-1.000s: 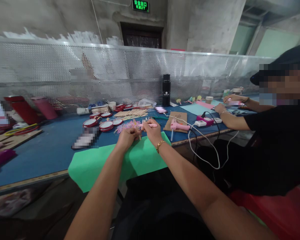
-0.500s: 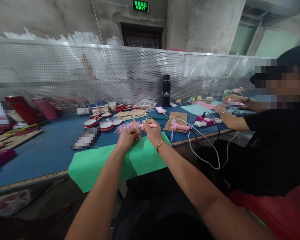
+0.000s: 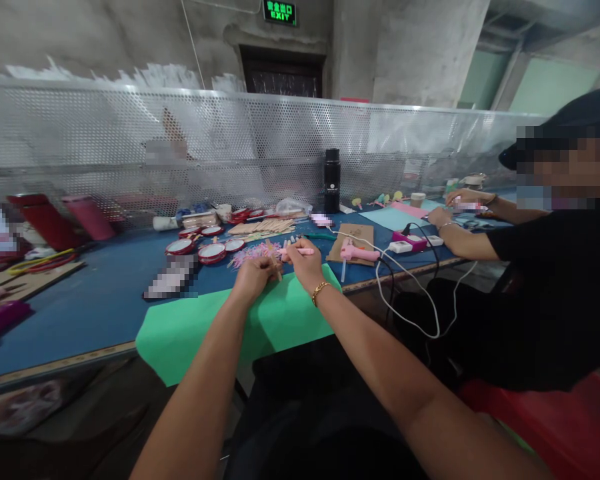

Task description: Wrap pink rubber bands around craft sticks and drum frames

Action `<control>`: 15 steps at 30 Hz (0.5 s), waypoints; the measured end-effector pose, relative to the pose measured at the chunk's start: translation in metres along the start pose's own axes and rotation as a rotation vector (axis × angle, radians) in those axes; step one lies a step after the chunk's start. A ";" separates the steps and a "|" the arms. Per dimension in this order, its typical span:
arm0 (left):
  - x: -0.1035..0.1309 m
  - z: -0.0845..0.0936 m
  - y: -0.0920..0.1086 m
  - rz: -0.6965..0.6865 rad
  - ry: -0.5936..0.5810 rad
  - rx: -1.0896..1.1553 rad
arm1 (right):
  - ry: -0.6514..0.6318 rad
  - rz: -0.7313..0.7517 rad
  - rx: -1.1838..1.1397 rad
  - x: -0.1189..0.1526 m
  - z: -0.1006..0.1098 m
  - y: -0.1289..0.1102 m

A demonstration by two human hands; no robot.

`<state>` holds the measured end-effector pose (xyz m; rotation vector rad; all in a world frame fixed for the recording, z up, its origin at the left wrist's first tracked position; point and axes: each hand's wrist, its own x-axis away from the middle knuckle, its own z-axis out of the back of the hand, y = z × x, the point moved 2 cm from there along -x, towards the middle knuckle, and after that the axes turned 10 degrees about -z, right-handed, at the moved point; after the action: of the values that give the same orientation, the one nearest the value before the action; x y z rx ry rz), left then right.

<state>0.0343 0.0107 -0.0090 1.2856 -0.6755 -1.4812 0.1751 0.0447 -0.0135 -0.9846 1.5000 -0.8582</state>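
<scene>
My left hand [image 3: 253,275] is closed around a thin wooden stick [image 3: 278,270] that pokes out toward my right hand. My right hand [image 3: 305,263] grips a pink pen-like tool [image 3: 300,251], its tip pointing left at the stick. Both hands hover close together over the far edge of a green sheet [image 3: 220,327] that hangs over the front of the blue table [image 3: 100,293]. A gold bracelet [image 3: 321,289] circles my right wrist. Just beyond my hands lies a heap of pink strands [image 3: 253,253].
Red-rimmed round discs [image 3: 213,251] and wooden sticks [image 3: 263,227] lie behind my hands. A pink glue gun [image 3: 359,252] rests on cardboard, its white cable [image 3: 410,307] hanging off the table. A black bottle [image 3: 332,181] stands by the perforated metal screen. A person in black sits at the right, hands [image 3: 460,200] on the table.
</scene>
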 end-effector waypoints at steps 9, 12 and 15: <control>0.001 -0.001 0.003 -0.018 -0.005 -0.005 | -0.005 0.006 0.021 0.000 0.000 0.000; 0.001 -0.001 0.004 -0.009 0.001 -0.003 | -0.017 0.009 0.004 0.001 0.000 -0.001; 0.000 -0.002 0.003 0.010 0.008 0.024 | -0.062 0.006 0.028 0.001 -0.001 -0.002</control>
<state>0.0367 0.0100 -0.0071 1.3040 -0.6958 -1.4631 0.1746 0.0425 -0.0120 -0.9774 1.4341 -0.8351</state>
